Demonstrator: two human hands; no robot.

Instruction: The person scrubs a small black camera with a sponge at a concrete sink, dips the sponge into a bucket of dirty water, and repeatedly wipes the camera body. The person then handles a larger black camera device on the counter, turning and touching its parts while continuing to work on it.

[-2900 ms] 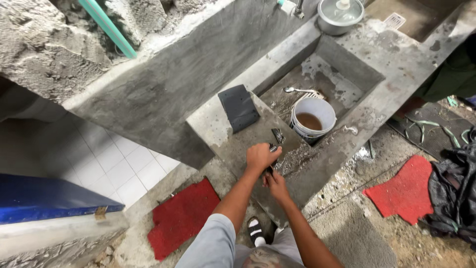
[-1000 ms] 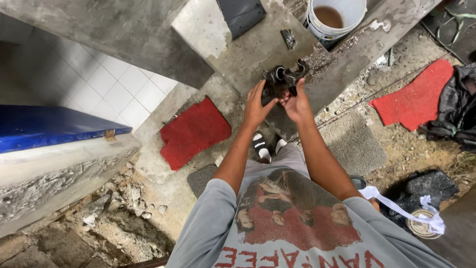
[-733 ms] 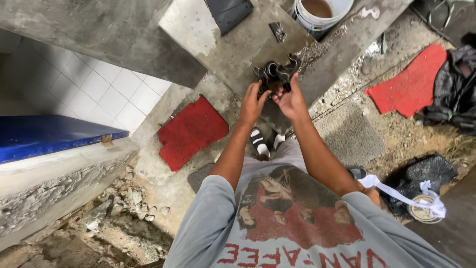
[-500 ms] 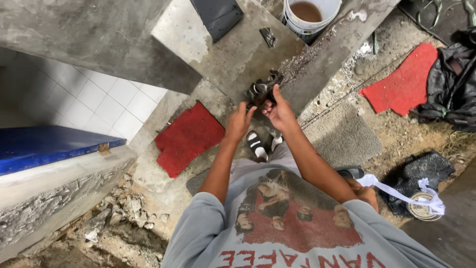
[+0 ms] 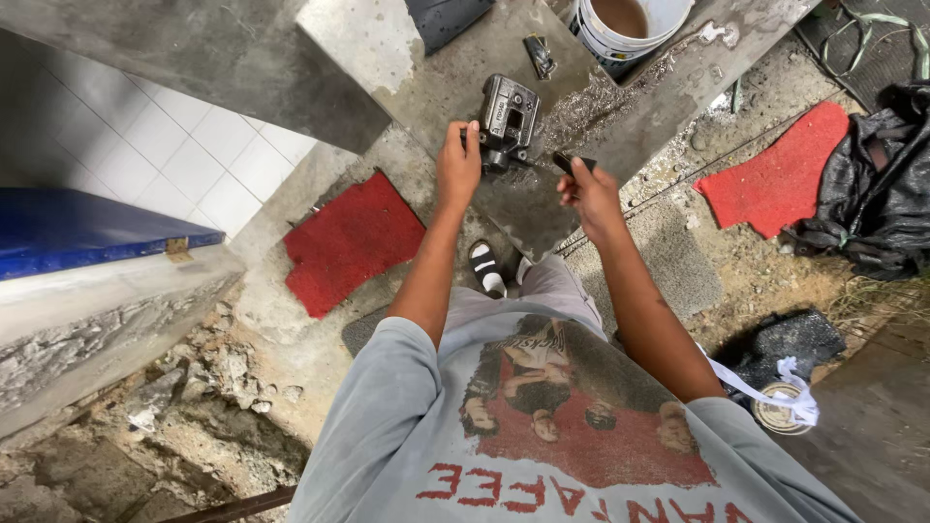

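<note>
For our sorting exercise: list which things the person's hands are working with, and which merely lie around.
In hand:
left hand holds the dark metal part
right hand holds a small dark piece

Lying about:
white bucket
red mats
black bag
small clip on the concrete ledge

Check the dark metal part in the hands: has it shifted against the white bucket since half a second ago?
Cannot tell for the dark metal part: the head camera moved. The right hand has come off it; only the left hand holds it, below the white bucket.
</note>
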